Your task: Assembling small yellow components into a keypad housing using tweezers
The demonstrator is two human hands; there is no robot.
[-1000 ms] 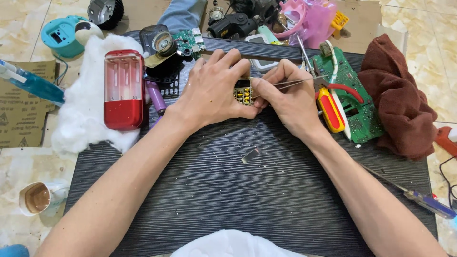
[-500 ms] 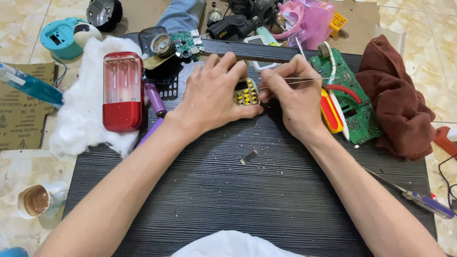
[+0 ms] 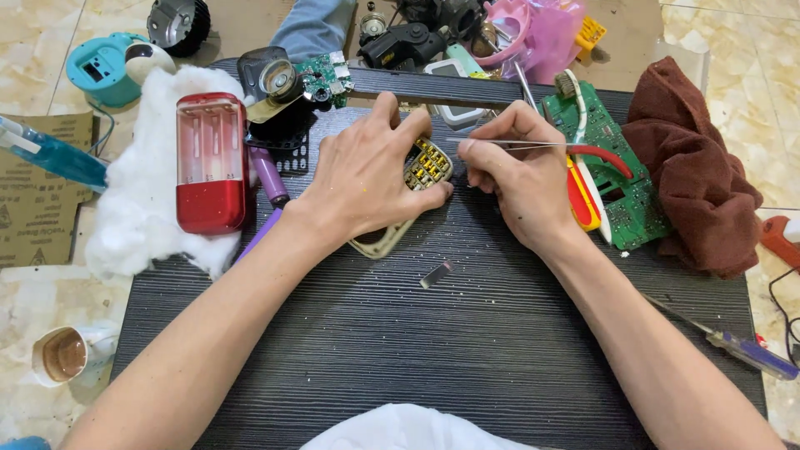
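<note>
My left hand [image 3: 367,171] lies flat over a small cream-cased device with a yellow keypad board [image 3: 427,165], pressing it onto the dark striped table [image 3: 433,350]. Only the keypad end and a cream edge near my wrist show. My right hand [image 3: 512,179] is beside it, pinching thin metal tweezers [image 3: 517,144] whose tips point left over the keypad. A small grey metal piece [image 3: 436,274] lies loose on the table just below both hands.
A red plastic case [image 3: 212,162] rests on white cotton wadding [image 3: 133,217] at left. Green circuit boards [image 3: 621,179], red-and-yellow cutters [image 3: 583,187] and a brown cloth [image 3: 696,179] lie at right. A screwdriver [image 3: 746,350] sits at the right edge, a cup [image 3: 62,354] on the floor.
The view has shifted slightly. My right hand has raised the tweezers a little and turned their tips toward the keypad. My left hand stays on the device.
</note>
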